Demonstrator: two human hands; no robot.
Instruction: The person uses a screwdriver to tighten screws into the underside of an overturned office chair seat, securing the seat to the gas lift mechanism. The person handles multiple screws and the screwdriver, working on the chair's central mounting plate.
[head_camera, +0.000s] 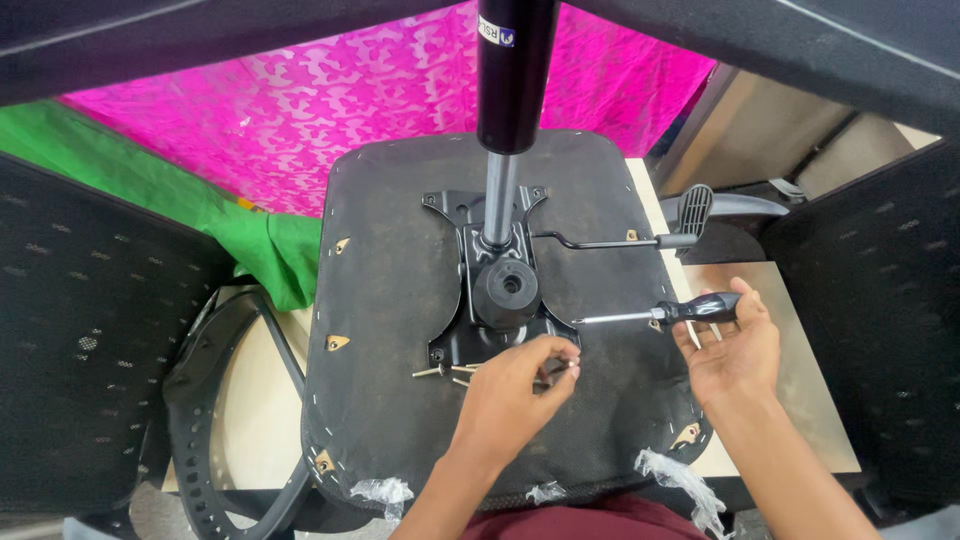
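An upturned black chair seat (390, 330) lies in front of me with a black metal mechanism plate (470, 215) bolted to its underside. A gas cylinder (512, 70) rises from the plate. My left hand (512, 392) rests on the seat at the plate's near edge, fingers pinched on a small screw (570, 364). Loose screws (440, 371) lie beside it. My right hand (735, 350) is palm up to the right, holding a black-handled screwdriver (660, 315) whose tip points left toward the plate.
A lever with a grey paddle (690, 215) sticks out right of the plate. A black armrest frame (215, 400) lies at lower left. Pink cloth (330, 110) and green cloth (200, 215) lie behind. Black mesh panels (80, 330) flank both sides.
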